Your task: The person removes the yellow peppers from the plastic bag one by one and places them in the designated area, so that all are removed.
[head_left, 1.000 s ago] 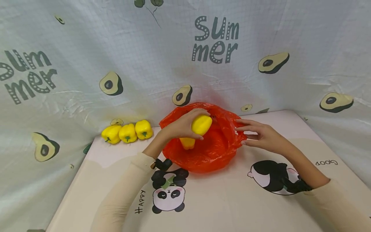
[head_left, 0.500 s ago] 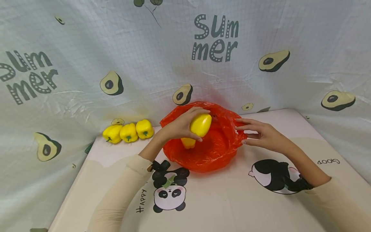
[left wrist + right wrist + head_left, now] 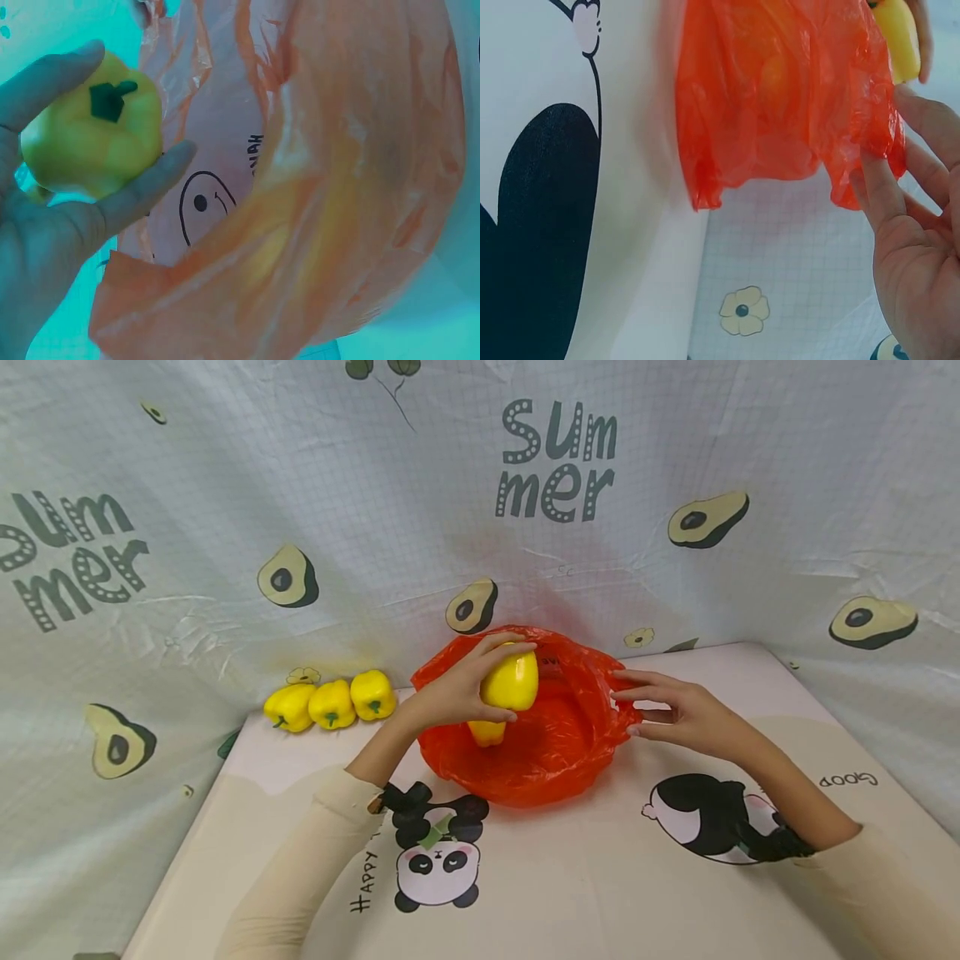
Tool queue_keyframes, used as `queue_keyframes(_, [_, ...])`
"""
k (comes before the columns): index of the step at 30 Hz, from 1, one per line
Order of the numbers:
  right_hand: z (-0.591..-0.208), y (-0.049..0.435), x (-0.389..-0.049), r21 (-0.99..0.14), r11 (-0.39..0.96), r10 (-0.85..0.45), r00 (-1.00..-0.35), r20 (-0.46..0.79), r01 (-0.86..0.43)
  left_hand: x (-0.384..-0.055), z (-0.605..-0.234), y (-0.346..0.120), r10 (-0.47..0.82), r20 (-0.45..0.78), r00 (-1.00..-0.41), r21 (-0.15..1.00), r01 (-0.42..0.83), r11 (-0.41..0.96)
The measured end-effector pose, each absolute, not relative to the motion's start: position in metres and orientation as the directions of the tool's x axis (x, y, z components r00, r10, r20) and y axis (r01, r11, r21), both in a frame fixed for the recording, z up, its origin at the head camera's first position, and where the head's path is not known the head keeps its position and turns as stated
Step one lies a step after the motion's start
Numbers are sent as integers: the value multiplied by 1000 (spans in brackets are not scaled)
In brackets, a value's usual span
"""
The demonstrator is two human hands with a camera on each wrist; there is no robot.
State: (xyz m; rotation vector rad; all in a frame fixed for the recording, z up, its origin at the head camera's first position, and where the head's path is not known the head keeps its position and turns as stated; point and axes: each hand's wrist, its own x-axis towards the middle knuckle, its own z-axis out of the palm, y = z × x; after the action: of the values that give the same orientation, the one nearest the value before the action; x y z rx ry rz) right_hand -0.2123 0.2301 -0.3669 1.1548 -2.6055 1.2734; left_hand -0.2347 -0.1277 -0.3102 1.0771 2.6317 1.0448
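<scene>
My left hand grips a yellow bell pepper above the mouth of a red plastic bag. In the left wrist view, the bell pepper shows its green stem, between the thumb and fingers. Another yellow bell pepper lies inside the bag, partly hidden behind the left hand. At the bag's right side, my right hand holds the rim with its fingertips. The right wrist view has the right hand with bunched red film of the bag at its fingers.
Several yellow things line the scene's left: three bell peppers stand in a row on the table's back left. Behind the table hangs a white printed cloth, close to the bag's far side.
My left hand has drawn slightly left, turning the bell pepper more upright over the bag. The right hand stays at the bag's rim, and the row of peppers is unchanged.
</scene>
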Motion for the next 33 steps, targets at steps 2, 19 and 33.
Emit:
queue_keyframes(2, [-367,230,-212,-676,390,-611,-725,318,-625,-234,-310,-131,649,137,-748,661,557,503])
queue_keyframes(19, [-367,231,-212,-674,393,-611,-725,318,-626,-226,-305,-152,588,119,-800,704,486,518])
queue_keyframes(33, [-368,228,-214,-670,400,-607,-728,317,-625,-210,-293,-177,455,76,-887,802,325,501])
